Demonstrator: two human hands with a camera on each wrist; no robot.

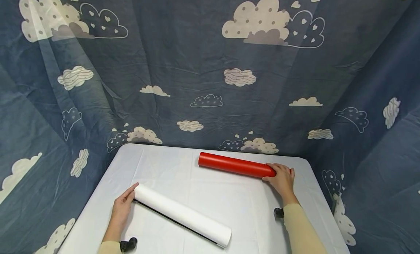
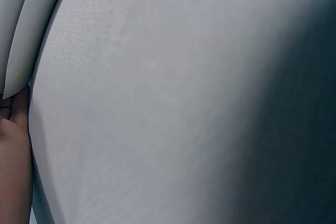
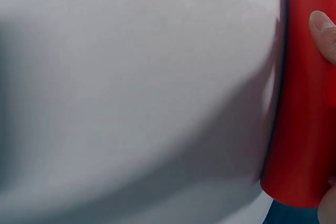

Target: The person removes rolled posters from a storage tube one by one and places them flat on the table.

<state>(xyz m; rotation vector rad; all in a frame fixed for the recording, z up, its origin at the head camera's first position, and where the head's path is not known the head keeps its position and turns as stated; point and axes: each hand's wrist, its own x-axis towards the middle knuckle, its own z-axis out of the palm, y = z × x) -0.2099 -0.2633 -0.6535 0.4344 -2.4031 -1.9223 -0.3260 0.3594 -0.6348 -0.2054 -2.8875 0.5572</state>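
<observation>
A white rolled-up sheet (image 1: pixel 183 212) with a black edge along its near side lies slantwise at the front of the table. My left hand (image 1: pixel 122 206) holds its far left end between thumb and fingers; the left wrist view shows only part of that hand (image 2: pixel 14 156) at the end of the white layers. Toward the back right lies a red roll (image 1: pixel 234 164), glossy and about as long. My right hand (image 1: pixel 281 177) grips its right end, fingers over the far side. In the right wrist view the thumb (image 3: pixel 324 35) presses on the red surface.
Both rolls lie on a table with a white cover (image 1: pixel 164 170). A dark blue curtain (image 1: pixel 183 64) with cloud prints surrounds the table at the back and on both sides. A small black camera is strapped on each wrist.
</observation>
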